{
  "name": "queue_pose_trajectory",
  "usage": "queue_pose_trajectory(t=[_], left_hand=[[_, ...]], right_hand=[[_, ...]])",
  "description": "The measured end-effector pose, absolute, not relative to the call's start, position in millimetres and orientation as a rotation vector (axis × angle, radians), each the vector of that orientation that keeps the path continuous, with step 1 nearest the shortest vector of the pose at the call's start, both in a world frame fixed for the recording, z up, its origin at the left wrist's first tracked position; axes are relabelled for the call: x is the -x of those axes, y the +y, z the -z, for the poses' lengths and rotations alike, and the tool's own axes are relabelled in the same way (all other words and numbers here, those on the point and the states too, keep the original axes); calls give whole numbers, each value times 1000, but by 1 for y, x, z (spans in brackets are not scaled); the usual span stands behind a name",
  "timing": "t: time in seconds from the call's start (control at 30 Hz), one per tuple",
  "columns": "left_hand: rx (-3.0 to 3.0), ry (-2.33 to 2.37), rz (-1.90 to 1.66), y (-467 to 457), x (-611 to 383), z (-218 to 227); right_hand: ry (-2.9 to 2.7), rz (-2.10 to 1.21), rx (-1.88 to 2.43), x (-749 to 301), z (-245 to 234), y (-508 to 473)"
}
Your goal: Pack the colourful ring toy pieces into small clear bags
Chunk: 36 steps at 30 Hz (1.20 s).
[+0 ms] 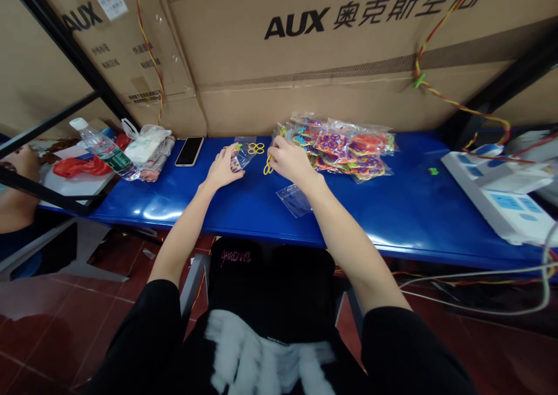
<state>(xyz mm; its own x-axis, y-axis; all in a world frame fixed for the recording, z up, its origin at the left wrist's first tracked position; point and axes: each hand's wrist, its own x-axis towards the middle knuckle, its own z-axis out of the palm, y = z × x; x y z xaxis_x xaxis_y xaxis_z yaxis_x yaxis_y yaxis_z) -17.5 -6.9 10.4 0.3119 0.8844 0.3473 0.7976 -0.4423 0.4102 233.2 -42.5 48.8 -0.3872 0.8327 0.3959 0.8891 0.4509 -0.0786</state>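
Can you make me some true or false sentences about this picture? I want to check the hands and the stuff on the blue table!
1. A phone lies on the blue table. True.
2. The plastic water bottle stands upright. False: it lies on its side.
3. The left hand touches a small clear plastic bag. True.
4. The right hand is on the phone. False: its fingers touch a yellow ring.
5. Clear bags of colourful rings lie beside the right hand. True.
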Motion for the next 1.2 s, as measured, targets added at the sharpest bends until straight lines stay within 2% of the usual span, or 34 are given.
queue_pose_trajectory(t=[0.13, 0.4, 0.5, 0.83, 1.2], left_hand=[[-2497, 1542, -661, -11, 13, -14], [-2519, 1506, -597, -15, 6, -10], [-2520, 1481, -604, -16, 3, -8], [-2536, 1421, -606, -22, -4, -7], [-2507, 1398, -642, -22, -8, -3]], right_hand=[[-2148, 17, 1423, -241, -48, -34], [-1853, -748, 1122, -241, -51, -32], [-1767, -921, 1058, -237, -51, -33], [-1778, -721, 1286, -222, -34, -30], [-1868, -523, 1256, -211, -25, -29]])
